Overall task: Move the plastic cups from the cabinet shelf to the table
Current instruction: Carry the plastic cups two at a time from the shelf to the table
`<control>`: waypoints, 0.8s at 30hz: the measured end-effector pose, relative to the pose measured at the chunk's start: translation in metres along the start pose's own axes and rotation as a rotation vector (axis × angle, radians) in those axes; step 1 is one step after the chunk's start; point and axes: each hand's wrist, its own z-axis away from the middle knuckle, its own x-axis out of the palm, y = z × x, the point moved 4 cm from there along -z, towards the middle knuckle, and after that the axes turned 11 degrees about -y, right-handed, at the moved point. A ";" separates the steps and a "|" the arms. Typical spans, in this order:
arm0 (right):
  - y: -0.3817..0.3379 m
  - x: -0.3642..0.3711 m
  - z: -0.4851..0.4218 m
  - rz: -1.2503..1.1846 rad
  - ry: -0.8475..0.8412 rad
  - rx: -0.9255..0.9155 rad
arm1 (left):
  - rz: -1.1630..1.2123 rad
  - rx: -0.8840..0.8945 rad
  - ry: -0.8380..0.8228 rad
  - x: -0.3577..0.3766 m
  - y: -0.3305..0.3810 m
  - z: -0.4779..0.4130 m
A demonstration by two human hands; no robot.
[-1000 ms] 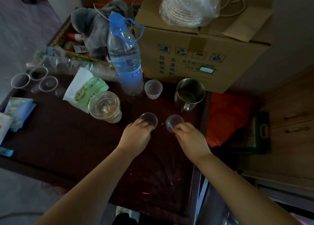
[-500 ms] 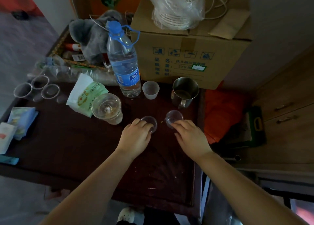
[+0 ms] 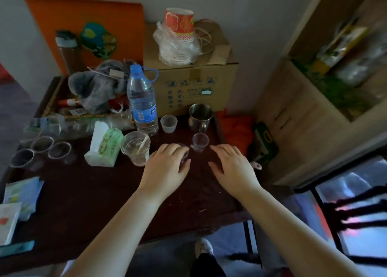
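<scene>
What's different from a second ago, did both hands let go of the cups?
The right hand has let go of its cup and drawn back, fingers spread. The left hand still covers the other cup; grip unclear. Bottle, mug and both cups stayed put on the table.

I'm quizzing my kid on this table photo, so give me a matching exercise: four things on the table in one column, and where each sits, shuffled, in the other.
Things:
1. water bottle
2. metal mug
3. tissue pack
4. small clear cup

Places:
A. just ahead of the right hand
B. left of the big cup with a straw
C. right against the cardboard box
D. in front of the grey cloth

Pairs: 1-D, 2-C, 3-B, 4-A
</scene>
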 end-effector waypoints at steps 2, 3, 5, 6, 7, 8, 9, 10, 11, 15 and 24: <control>-0.018 -0.018 0.025 0.028 0.065 0.051 | -0.012 0.070 -0.004 -0.020 0.013 0.014; -0.026 -0.027 0.038 0.045 0.096 0.069 | -0.021 0.105 -0.001 -0.030 0.021 0.021; -0.041 -0.049 0.064 0.062 0.160 0.113 | -0.025 0.178 0.006 -0.047 0.040 0.032; -0.047 -0.060 0.078 0.062 0.196 0.139 | -0.024 0.209 0.012 -0.056 0.052 0.036; -0.052 -0.072 0.092 0.067 0.232 0.163 | -0.021 0.239 0.019 -0.064 0.065 0.039; -0.056 -0.084 0.106 0.078 0.264 0.185 | -0.017 0.272 0.024 -0.071 0.079 0.042; -0.058 -0.095 0.121 0.089 0.293 0.211 | -0.011 0.305 0.027 -0.077 0.094 0.045; -0.059 -0.106 0.137 0.097 0.319 0.240 | -0.004 0.338 0.031 -0.083 0.110 0.048; -0.058 -0.118 0.155 0.106 0.346 0.269 | 0.004 0.373 0.037 -0.088 0.126 0.052; -0.051 -0.162 0.234 0.151 0.475 0.392 | 0.050 0.550 0.040 -0.105 0.201 0.074; -0.045 -0.212 0.499 0.260 0.687 0.807 | 0.114 1.000 -0.033 -0.094 0.415 0.202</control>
